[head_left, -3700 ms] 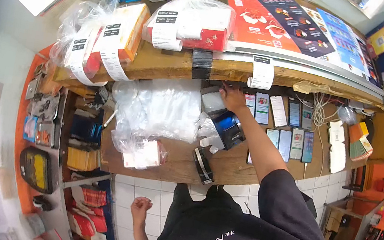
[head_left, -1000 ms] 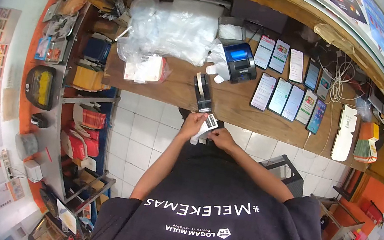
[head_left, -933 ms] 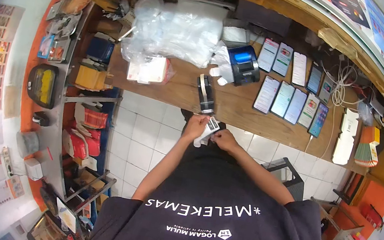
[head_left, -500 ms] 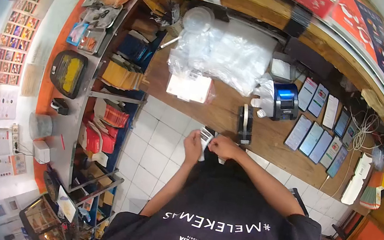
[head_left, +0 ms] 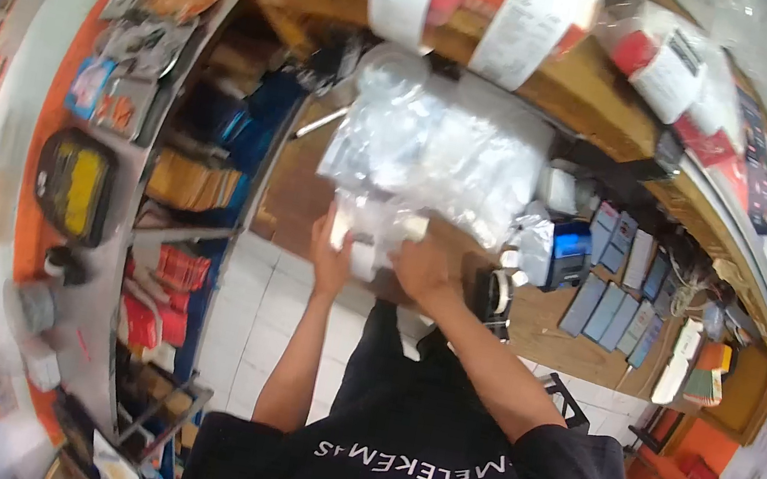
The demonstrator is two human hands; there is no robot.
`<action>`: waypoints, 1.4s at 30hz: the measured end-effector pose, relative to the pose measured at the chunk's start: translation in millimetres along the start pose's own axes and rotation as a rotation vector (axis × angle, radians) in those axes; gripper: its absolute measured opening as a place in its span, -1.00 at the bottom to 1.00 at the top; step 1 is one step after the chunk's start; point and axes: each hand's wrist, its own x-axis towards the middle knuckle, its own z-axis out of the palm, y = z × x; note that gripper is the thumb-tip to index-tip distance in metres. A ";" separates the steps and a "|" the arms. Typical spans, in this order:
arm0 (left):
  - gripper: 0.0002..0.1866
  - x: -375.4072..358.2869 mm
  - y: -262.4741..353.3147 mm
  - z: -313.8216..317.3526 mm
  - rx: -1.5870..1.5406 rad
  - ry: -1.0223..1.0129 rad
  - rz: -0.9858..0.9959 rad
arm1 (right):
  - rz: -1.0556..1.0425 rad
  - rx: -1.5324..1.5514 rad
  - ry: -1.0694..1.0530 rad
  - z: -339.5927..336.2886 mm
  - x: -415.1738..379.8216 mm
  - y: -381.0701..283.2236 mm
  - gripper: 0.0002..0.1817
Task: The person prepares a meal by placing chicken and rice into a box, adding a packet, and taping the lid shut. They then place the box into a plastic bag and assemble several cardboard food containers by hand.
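A white box in clear plastic [head_left: 361,252] is between my hands at the front edge of the wooden counter, blurred by motion. My left hand [head_left: 330,259] is closed around its left side, thumb toward me. My right hand [head_left: 423,273] grips the right side, its fingers near a pale corner. A white strip shows on the side facing me; its print is too smeared to read. Behind the box, a heap of clear plastic bags [head_left: 441,138] covers much of the counter. A black tape dispenser [head_left: 498,302] stands right of my right hand.
A blue and black label printer [head_left: 569,254] stands at the right, with several phones [head_left: 610,313] laid out beyond it. The overhead shelf [head_left: 573,78] carries wrapped parcels with long paper labels. On the left, a rack [head_left: 195,183] holds envelopes. A pen [head_left: 320,122] lies on the counter.
Both hands have moved forward from near my body, where they held a small barcoded label, to the plastic-wrapped box. The box has come off its spot toward me. My view has shifted.
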 end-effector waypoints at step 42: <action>-0.73 269.0 665.1 344.0 0.059 -0.157 1.149 | 1.586 1.777 0.946 489.8 -705.0 122.5 -0.78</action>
